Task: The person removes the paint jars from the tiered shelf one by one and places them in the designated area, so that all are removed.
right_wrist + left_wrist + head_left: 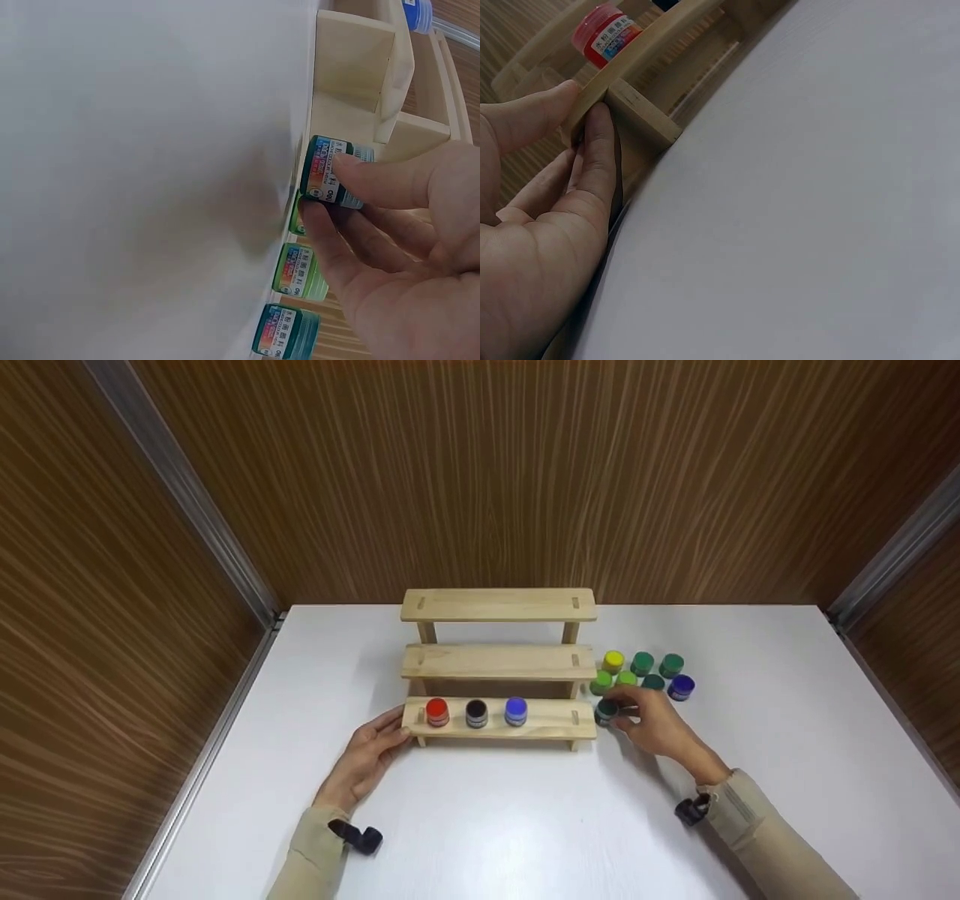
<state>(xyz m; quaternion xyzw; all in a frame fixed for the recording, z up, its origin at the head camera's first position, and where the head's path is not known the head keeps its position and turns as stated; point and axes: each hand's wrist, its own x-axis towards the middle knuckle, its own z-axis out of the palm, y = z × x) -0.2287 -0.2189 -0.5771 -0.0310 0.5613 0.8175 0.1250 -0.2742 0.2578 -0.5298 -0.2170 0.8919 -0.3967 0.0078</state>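
Note:
A three-step wooden rack (499, 661) stands on the white table. My left hand (367, 757) grips the left end of its lowest step, thumb on top and fingers beneath, as the left wrist view shows. On that step sit a red paint jar (437, 712), a black paint jar (476, 713) and a blue-violet paint jar (516, 712). My right hand (651, 721) pinches a dark green paint jar (330, 171) between thumb and fingers, just beside the rack's right end. In the right wrist view this jar's label faces the camera.
Several more jars stand right of the rack: a yellow jar (613, 661), green jars such as this one (672, 664), light green jars (601, 682) and a dark violet jar (681, 687). Wood-patterned panels (495, 480) enclose the table (480, 825) at the back and sides.

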